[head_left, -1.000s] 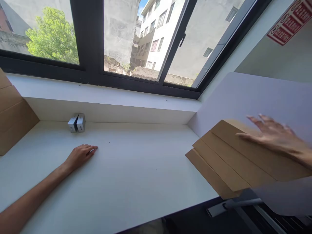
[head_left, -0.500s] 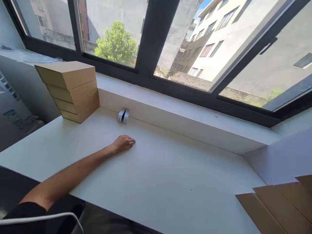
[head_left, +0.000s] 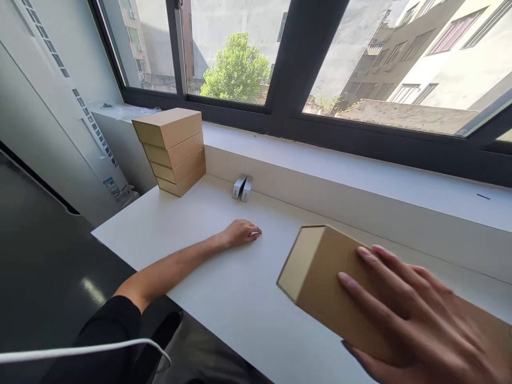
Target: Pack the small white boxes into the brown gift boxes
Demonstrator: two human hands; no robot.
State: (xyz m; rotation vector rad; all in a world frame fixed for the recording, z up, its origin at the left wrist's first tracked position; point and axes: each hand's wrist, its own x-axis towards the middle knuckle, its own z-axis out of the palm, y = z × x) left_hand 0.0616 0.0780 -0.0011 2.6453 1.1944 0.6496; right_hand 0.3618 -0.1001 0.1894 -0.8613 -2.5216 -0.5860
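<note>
At the right, my right hand [head_left: 424, 314] grips a brown cardboard box [head_left: 320, 272], its fingers spread along the near face and the thumb underneath. The box is tilted, with its pale end toward the left, and appears held above the table. My left hand [head_left: 239, 233] rests on the white table [head_left: 224, 282], its fingers curled in and thumb close to them. A small white gap shows between them, and I see nothing held there. Beyond it, two small whitish packs [head_left: 242, 188] lean together against the ledge.
Several brown cardboard boxes [head_left: 182, 128] are stacked at the table's far left corner. A white ledge [head_left: 320, 165] runs along the back under dark-framed windows. A white cable [head_left: 80, 349] crosses the lower left, and a tall white appliance [head_left: 60, 122] stands at the left.
My right hand has come into view at the right with a cardboard box in its grip. The view has turned left. My left hand stays in the same place on the table.
</note>
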